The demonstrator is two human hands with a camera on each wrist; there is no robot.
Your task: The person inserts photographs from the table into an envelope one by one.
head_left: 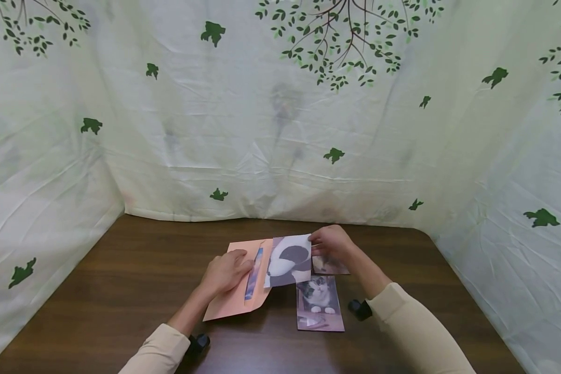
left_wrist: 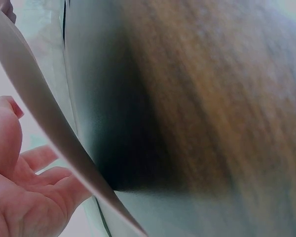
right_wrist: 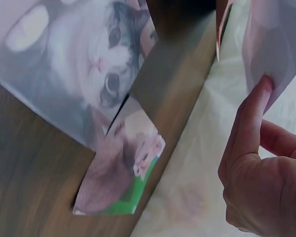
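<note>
1. White curtain [head_left: 243, 130] with green leaf prints is hanging behind and at both sides; brown wood-look desk [head_left: 145, 280] is filling the lower part of the head view.
2. Peach folder [head_left: 234, 304] is sitting tilted on the desk, its right edge lifting; a bluish strip [head_left: 254, 274] is showing in its slit (contents unclear).
3. Left hand [head_left: 226, 271] is resting on the folder's upper face beside the slit; grip is lying loosely spread, not closing round anything.
4. Right hand [head_left: 333, 243] is pinching the upper right corner of the black-and-white animal photo [head_left: 287, 259], whose left side is overlapping the folder's right edge.
5. Progress, my read: photo handling is midway. Two photos are already lying apart from the folder: the kitten photo [head_left: 319, 301] nearer the person, the second photo [head_left: 329, 266] just beyond it, partly under the right hand in the head view. The held photo is waiting to be placed; whether it is going in or coming out, can't tell.
6. Text: no brands, labels or writing are reading anywhere; the black wrist devices [head_left: 361, 310] are showing no legible marks.
</note>
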